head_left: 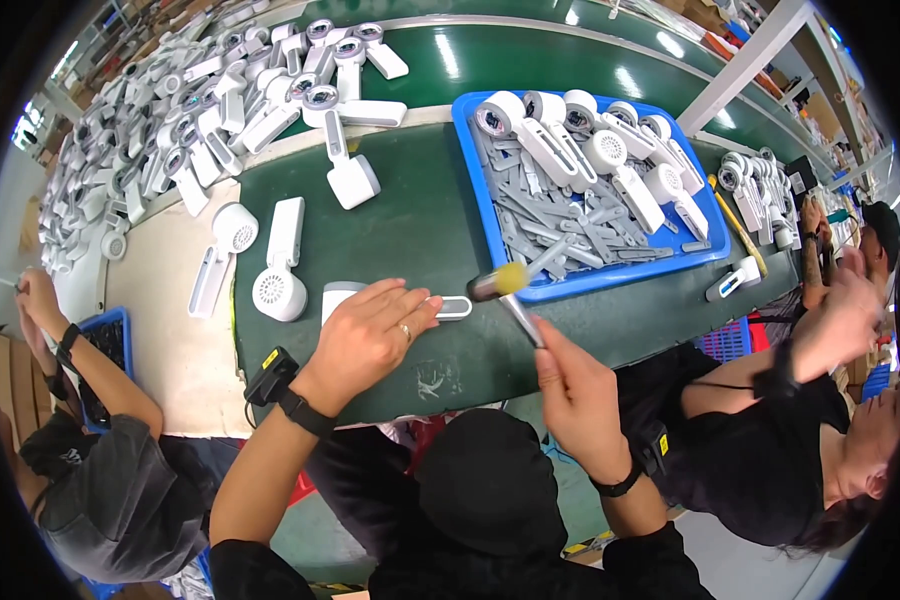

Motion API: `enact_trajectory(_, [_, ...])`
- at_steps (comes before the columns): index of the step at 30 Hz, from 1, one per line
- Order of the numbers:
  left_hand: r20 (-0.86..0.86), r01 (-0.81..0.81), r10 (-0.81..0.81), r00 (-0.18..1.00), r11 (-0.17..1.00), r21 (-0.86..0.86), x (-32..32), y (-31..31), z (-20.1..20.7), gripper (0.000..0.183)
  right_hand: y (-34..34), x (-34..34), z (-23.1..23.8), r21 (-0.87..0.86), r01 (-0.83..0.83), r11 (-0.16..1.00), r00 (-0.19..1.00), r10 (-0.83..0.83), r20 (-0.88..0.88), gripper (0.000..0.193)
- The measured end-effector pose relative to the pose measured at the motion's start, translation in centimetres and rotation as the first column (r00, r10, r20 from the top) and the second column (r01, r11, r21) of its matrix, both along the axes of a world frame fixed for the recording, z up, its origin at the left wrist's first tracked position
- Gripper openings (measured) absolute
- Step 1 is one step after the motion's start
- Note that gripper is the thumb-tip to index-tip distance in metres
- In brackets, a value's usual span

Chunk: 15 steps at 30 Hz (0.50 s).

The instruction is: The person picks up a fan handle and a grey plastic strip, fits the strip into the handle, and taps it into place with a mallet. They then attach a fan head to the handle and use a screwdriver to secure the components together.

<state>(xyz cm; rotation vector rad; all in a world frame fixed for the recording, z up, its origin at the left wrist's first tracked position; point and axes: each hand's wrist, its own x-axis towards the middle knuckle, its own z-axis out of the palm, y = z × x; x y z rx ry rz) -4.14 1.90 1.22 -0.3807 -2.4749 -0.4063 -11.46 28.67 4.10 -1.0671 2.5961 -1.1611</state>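
Covering white fan (340,296) on green table (400,220) with flat left hand (373,337), fingers close together. Gripping mallet (490,287) by handle in closed right hand (582,402), head just beside fan's exposed end, near blue tray (625,277) of grey strips (542,214).

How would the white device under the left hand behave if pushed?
The white device is probably stiff: its shell looks like hard plastic. Looking smooth, it may slide easily on the green tabletop. Its bulkier end and slim handle suggest it could swivel rather than travel straight.
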Motion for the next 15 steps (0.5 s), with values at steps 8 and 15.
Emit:
enact_trajectory(8, [0.374,0.089,-0.068,0.925,0.995,-0.039,-0.1,0.2,2.2,0.019,-0.3,-2.7,-4.9,-0.28,0.137,0.95,0.643,0.13,0.754,0.041])
enact_trajectory(15, [0.393,0.245,-0.206,0.896,0.968,-0.053,-0.2,-1.1,3.7,0.012,-0.5,-2.4,-5.1,-0.332,0.161,0.929,0.65,0.153,0.744,0.044])
